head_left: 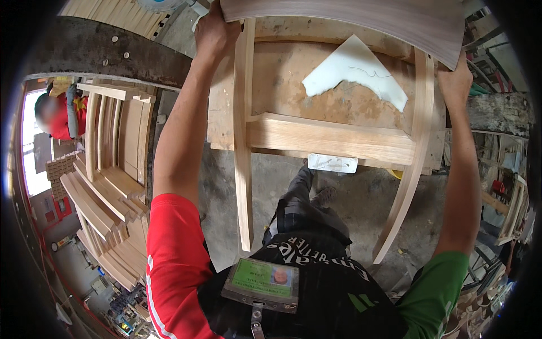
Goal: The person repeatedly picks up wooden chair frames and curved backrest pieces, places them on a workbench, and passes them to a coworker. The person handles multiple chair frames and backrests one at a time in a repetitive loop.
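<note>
A pale wooden chair frame (333, 140) lies over the work table, its two long legs pointing towards me and a crossbar joining them. Across its far end is a curved, darker wooden back panel (361, 17). My left hand (217, 33) is closed around the panel's left end, by the top of the left post. At the opposite end, my right hand (455, 85) grips the panel's lower right corner beside the right post; its fingers are partly hidden. Between the posts, a torn white foam-like sheet (354, 76) with a jagged edge rests on the table.
Under the frame is the worn wooden work table (276, 85), with a small white rectangular block (333, 163) at its near edge. Stacked curved wooden parts (101, 198) stand at left, where another person (62, 116) is. Dark beams (113, 53) flank the table. More frames (512, 209) stand right.
</note>
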A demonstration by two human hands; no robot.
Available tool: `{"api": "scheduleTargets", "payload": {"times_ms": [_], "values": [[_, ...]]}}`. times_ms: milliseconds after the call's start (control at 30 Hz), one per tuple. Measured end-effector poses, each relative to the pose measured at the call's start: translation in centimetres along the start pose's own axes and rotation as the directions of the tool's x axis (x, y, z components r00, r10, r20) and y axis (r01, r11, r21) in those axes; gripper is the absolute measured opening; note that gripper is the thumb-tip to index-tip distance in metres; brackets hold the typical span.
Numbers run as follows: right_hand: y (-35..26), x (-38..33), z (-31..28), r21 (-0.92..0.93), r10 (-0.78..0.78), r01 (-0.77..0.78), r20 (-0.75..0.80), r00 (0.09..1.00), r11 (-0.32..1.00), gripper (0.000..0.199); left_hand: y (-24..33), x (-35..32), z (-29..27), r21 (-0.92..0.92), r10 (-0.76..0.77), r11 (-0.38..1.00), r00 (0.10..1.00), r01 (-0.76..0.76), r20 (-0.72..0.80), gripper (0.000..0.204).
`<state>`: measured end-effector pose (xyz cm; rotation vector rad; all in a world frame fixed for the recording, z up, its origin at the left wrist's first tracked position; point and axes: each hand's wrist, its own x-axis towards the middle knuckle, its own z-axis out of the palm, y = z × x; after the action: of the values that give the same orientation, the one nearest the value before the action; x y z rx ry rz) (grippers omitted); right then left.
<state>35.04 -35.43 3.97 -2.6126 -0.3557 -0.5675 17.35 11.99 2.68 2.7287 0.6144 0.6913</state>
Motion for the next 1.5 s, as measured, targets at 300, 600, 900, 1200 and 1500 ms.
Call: {"api": "scheduleTargets", "payload": {"times_ms": [300, 600, 900, 1200, 1500], "values": [[1.7, 0.3, 0.3, -0.037, -0.013, 0.015, 0.044, 0.999, 0.999, 0.056, 2.5, -1.2, -0.8, 0.030, -0.045, 0.999, 0.999, 0.045, 0.008, 0.041], [2.8, 1.4, 0.8, -0.036, -0.107, 0.108, 0.017, 0.994, 0.994, 0.051, 2.2, -2.1, -0.5, -0.013, -0.023, 1.000, 0.999, 0.023, -0.029, 0.039], [2.3, 2.7, 2.0, -0.004, -0.142, 0.142, 0.004, 0.990, 0.990, 0.052, 1.4, -0.8, 0.3, -0.043, -0.034, 0.999, 0.997, 0.031, -0.064, 0.035], [2.5, 5.2, 2.6, 0.032, -0.206, 0.205, 0.024, 0.978, 0.978, 0.048, -0.8, -1.1, 2.2, -0.007, 0.020, 1.000, 0.996, -0.021, -0.089, 0.043], [2.3, 2.8, 2.5, -0.019, -0.173, 0.175, 0.074, 0.982, 0.984, 0.050, 1.8, -2.0, 0.9, -0.075, 0.035, 0.996, 0.994, -0.043, -0.107, 0.034]]}}
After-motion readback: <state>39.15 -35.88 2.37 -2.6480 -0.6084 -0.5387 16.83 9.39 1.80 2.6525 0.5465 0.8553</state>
